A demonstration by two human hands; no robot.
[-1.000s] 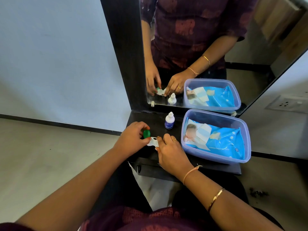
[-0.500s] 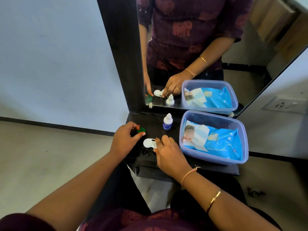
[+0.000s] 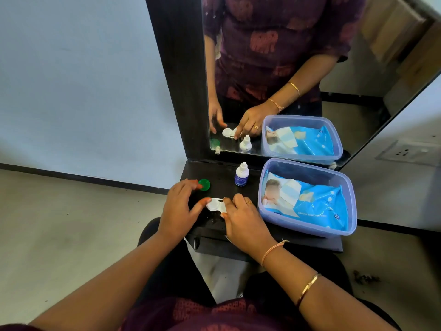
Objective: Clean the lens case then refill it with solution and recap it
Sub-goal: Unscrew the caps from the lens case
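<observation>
Right hand [image 3: 243,220] pinching lens case [image 3: 215,204], left hand [image 3: 177,209] spread, thumb touching it; green cap [image 3: 204,184] at fingertips [image 3: 194,186]

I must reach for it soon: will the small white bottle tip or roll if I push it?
Probably tips easily: the bottle stands upright, tall and narrow. Once down, its round body would likely roll on the shelf. Small, so probably light.

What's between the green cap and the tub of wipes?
In the head view, a small white bottle stands upright between the green cap and the tub, slightly farther back.
</observation>
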